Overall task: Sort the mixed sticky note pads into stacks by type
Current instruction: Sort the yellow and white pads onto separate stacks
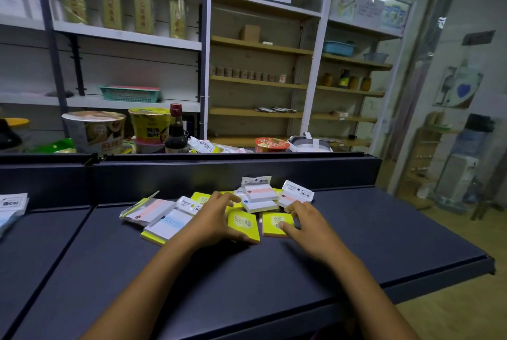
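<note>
We see the mixed pile of wrapped sticky note pads (219, 210) on the dark blue metal shelf top (356, 230). Left hand (214, 219) curls around a square yellow pad (242, 223), thumb on its near edge. Right hand (304, 223) has fingers spread, thumb pressing a second yellow pad (275, 223) just beside the first.
</note>
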{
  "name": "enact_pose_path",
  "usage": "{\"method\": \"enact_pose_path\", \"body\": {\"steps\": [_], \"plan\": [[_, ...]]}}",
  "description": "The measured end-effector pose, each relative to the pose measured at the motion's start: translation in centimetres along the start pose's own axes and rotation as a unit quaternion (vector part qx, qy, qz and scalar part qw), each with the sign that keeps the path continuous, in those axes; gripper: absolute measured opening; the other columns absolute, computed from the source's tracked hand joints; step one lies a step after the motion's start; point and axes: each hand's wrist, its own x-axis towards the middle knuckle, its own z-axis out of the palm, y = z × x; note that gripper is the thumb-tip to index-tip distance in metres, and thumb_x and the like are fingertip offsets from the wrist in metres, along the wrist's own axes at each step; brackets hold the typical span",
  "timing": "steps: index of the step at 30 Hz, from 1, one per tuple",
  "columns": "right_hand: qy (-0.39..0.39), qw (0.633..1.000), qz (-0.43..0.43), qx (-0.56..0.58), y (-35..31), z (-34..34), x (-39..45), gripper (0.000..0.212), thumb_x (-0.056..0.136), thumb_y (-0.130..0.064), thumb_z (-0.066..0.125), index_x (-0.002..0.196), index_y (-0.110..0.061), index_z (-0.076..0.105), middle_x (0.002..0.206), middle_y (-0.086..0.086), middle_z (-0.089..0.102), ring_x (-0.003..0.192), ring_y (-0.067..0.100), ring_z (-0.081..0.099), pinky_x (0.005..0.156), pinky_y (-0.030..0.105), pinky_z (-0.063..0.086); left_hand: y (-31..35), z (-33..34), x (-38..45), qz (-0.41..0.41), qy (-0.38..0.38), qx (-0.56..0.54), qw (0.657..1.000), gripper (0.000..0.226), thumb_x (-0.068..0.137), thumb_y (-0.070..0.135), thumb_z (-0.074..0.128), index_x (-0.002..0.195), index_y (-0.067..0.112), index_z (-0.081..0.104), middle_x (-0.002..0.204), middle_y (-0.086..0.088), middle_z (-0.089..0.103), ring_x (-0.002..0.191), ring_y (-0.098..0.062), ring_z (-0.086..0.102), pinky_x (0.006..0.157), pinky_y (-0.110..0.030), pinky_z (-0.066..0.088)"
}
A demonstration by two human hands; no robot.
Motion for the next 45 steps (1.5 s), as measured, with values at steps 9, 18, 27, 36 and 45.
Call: {"method": "enact_pose_path", "body": {"steps": [9,18,27,36,45], "plan": [[0.001,0.999,-0.003,0.035,0.1,0.2,0.7,0.037,0.094,-0.042,0.061,0.125,-0.025,0.053,0.131,-0.004,0.049,0.122,0.014,0.050,0.099,0.034,0.045,0.7,-1.2,-0.2,-0.020,0.064,-0.245,0.967,0.082,0.069,0.008,0.087,0.138,0.027,0.046,0.138,0.007,0.051,0.105,-0.018,0.062,0.085,-0.034,0.057],[-0.008,0.999,0.001,0.044,0.4,0.5,1.2,0.037,0.094,-0.039,0.061,0.126,-0.022,0.053,0.129,-0.002,0.050,0.121,0.015,0.050,0.100,0.033,0.044,1.2,-1.2,0.1,-0.077,0.115,-0.431,0.892,0.061,0.081,-0.010,0.069,0.132,0.019,0.052,0.120,-0.007,0.068,0.100,-0.018,0.069,0.059,-0.021,0.055],[-0.061,0.997,0.022,0.032,1.6,-0.2,2.2,0.053,0.088,-0.045,0.069,0.133,-0.024,0.049,0.131,-0.001,0.047,0.122,0.015,0.050,0.102,0.033,0.044,1.7,-1.4,-0.1,-0.099,0.134,-0.470,0.867,0.034,0.087,0.001,0.069,0.114,0.022,0.066,0.107,-0.001,0.075,0.102,-0.027,0.071,0.091,-0.049,0.053],[-0.108,0.993,0.045,0.019,2.7,0.2,2.5,0.077,0.072,-0.057,0.078,0.138,-0.031,0.049,0.132,0.000,0.044,0.130,0.019,0.034,0.104,0.029,0.035,1.5,-1.2,0.1,-0.106,0.140,-0.472,0.864,0.032,0.090,0.002,0.066,0.113,0.024,0.065,0.111,-0.001,0.074,0.106,-0.029,0.069,0.093,-0.051,0.052],[-0.072,0.990,0.070,0.094,1.9,0.0,0.7,0.075,0.053,-0.050,0.092,0.104,-0.026,0.041,0.108,-0.002,0.048,0.099,0.018,0.053,0.075,0.028,0.046,1.3,-0.9,-0.2,-0.089,0.140,-0.484,0.859,0.029,0.092,0.005,0.063,0.114,0.025,0.063,0.110,-0.001,0.074,0.101,-0.026,0.071,0.072,-0.041,0.061]]}}
